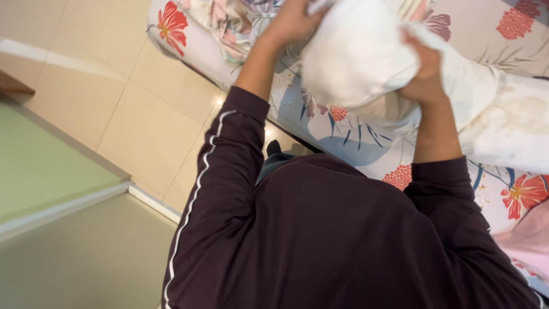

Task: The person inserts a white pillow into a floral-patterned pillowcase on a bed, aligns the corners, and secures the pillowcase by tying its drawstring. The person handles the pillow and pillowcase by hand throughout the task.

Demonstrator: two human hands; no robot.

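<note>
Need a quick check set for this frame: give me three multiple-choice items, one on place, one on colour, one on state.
1. Where is the white pillow?
A. on the tiled floor
B. held up over the floral bed sheet
C. on the green surface

2. What colour are the large flowers on the sheet?
A. red
B. yellow
C. black

3. How do the hands stand on the pillow?
A. both grip it
B. only one touches it
C. neither touches it

Answers:
1 B: the pillow is raised between the arms with the sheet behind it, while the tiled floor lies off to the side.
2 A: red blooms show at several spots on the sheet.
3 A: the left hand and the right hand both press into the white cloth from either side.
</note>
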